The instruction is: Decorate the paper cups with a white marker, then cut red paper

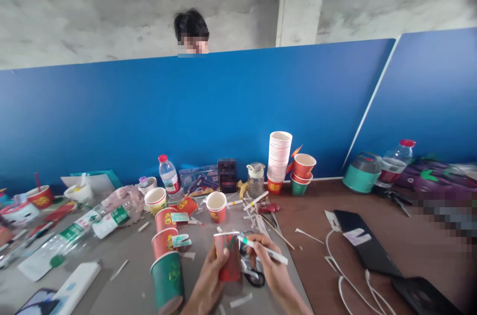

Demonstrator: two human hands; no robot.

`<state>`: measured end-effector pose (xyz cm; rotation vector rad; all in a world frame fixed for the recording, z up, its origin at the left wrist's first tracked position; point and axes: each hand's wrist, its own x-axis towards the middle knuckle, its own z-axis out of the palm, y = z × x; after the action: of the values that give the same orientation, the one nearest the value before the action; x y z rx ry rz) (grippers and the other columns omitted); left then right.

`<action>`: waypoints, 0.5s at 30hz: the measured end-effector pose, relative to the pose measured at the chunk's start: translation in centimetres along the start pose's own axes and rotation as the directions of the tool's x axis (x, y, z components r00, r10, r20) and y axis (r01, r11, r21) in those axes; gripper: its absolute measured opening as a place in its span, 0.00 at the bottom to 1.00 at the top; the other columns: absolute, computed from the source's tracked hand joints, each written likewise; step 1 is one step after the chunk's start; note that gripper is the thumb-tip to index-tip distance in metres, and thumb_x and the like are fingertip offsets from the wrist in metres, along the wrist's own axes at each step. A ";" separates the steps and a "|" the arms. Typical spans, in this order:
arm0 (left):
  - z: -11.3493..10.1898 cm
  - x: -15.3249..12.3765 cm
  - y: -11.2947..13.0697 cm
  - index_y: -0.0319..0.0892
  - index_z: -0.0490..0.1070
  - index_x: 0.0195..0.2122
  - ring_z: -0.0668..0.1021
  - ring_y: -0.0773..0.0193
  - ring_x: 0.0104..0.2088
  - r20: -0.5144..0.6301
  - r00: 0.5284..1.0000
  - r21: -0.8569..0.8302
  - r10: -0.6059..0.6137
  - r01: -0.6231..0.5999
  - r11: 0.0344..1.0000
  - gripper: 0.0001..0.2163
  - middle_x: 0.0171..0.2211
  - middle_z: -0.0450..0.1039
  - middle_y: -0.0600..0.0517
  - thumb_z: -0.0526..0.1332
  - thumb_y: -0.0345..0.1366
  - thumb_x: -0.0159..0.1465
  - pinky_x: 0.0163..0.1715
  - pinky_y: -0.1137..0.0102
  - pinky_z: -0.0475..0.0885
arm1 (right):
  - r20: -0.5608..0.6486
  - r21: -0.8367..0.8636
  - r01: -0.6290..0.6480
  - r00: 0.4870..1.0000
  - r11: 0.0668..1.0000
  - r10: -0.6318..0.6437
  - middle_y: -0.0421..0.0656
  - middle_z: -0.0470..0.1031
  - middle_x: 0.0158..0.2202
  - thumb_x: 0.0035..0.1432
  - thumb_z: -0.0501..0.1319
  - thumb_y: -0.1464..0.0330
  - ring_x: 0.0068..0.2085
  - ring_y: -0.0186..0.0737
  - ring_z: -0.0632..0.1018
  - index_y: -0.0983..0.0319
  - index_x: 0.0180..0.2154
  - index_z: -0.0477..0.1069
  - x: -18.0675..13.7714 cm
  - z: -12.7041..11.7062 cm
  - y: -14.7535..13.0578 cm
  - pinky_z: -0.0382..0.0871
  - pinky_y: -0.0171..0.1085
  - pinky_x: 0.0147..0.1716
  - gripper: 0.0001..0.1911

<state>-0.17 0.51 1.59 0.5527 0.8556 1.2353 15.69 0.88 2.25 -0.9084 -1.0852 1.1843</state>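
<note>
A red paper cup (230, 263) with dark green marks over its side stands upright in the grip of my left hand (209, 277), thumb across its front. My right hand (270, 260) pinches a white marker (274, 254) with a green end, and that end meets the cup near its upper right rim. Scissors with black handles (255, 277) lie behind and below my right hand, partly covered. Left of my hands, a green paper cup (167, 280) and red paper cups (165, 241) lie in a row, with small green-and-white pieces stuck to the red ones.
At the back stand a tall stack of paper cups (280, 156), a glass jar (255, 181) and a water bottle (169, 178). Phones, one a black phone (367, 243), and a white cable (331, 250) lie right. Behind the blue partition (238, 106) is a person (191, 32).
</note>
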 end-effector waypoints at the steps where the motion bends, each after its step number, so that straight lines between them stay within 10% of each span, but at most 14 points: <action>1: 0.0 0.0 0.0 0.40 0.76 0.37 0.78 0.62 0.30 0.002 1.000 0.003 0.001 -0.001 1.000 0.19 0.34 0.79 0.46 0.72 0.39 0.44 0.32 0.71 0.72 | 0.014 -0.005 -0.002 1.000 1.000 0.002 0.40 0.70 0.21 0.52 0.60 0.57 0.20 0.32 0.69 0.64 0.30 0.73 0.0 0.0 -0.1 0.63 0.31 0.22 0.16; 15: 0.1 -0.2 0.0 0.39 0.76 0.37 0.79 0.60 0.31 -0.019 1.000 0.031 -0.017 0.018 0.999 0.21 0.34 0.79 0.45 0.72 0.41 0.43 0.33 0.69 0.72 | -0.006 0.039 -0.061 0.998 0.997 0.061 0.38 0.68 0.18 0.51 0.61 0.57 0.18 0.30 0.66 0.64 0.27 0.73 0.1 0.1 -0.6 0.60 0.30 0.19 0.15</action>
<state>-0.12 0.36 1.66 0.5587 0.8952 1.2144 15.77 0.83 2.88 -0.9209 -1.0316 1.2468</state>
